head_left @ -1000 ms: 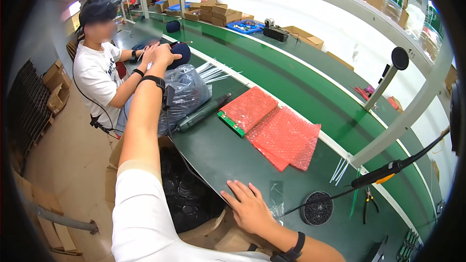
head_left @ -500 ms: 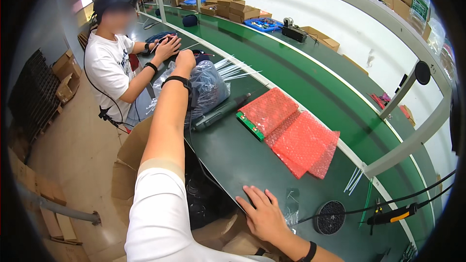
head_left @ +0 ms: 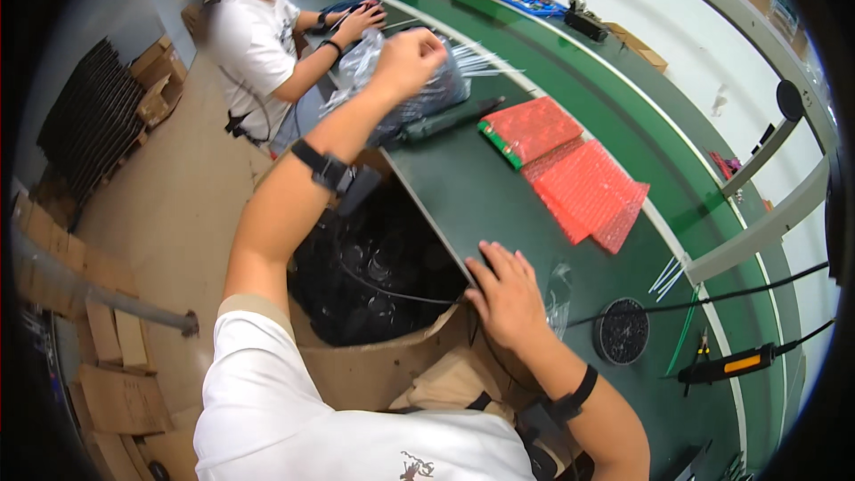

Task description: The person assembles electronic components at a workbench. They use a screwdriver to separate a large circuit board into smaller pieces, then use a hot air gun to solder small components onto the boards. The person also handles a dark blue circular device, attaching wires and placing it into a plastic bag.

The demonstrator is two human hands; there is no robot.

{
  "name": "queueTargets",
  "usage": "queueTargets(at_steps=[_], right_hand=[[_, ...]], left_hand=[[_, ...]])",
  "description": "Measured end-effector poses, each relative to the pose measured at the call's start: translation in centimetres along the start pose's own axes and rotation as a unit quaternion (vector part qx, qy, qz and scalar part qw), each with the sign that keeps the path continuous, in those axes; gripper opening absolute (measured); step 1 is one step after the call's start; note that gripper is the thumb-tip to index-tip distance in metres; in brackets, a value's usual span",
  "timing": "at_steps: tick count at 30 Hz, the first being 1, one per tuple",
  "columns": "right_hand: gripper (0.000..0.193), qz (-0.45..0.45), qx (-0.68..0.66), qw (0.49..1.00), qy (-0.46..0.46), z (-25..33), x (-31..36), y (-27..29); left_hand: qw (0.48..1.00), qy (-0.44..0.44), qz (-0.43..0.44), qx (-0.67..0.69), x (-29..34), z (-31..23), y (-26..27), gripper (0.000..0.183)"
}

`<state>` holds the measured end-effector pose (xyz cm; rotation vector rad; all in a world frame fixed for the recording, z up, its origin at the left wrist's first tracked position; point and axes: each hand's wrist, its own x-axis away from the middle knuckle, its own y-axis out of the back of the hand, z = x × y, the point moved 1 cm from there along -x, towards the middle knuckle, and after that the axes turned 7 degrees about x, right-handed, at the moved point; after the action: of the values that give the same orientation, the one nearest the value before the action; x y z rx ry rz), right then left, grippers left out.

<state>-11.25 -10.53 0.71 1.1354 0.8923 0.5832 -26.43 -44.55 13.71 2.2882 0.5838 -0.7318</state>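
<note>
We judge the plastic bag (head_left: 456,87) on the workbench (head_left: 436,180) soft, slippery, best held by gathered folds; our left hand (head_left: 410,61) curls, whether pinching anything we cannot tell, our right hand (head_left: 511,298) spread on the workbench's edge.

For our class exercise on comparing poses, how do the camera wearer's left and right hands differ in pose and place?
The left hand is raised in front of the plastic bag, while the right hand rests at the edge of the dark green worktop. The left hand is curled; the right hand is open, palm down. Both hands are bare, with a black strap worn behind each.
</note>
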Motion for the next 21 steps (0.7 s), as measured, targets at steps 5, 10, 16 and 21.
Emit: queueTargets(at_steps=[5, 10, 16, 21], right_hand=[[0.031, 0.073, 0.05, 0.995, 0.037, 1.8, -0.1, 4.2], [0.016, 0.008, -0.336, 0.909, 0.245, 8.4, 6.6, 15.7], [0.03, -0.084, -0.378, 0.889, 0.244, 9.2, 10.0, 21.2], [0.012, -0.15, -0.437, 0.855, 0.237, 5.2, 13.3, 20.2]], left_hand=[[0.966, 0.085, 0.231, 0.077, 18.1, -7.7, 0.0, 0.011], [0.944, 0.175, 0.278, -0.03, 31.0, -10.4, 4.3, 0.02], [0.753, 0.248, 0.607, 0.054, 37.2, -12.6, 4.6, 0.045], [0.714, 0.21, 0.617, 0.255, 34.3, -17.0, 1.6, 0.022]])
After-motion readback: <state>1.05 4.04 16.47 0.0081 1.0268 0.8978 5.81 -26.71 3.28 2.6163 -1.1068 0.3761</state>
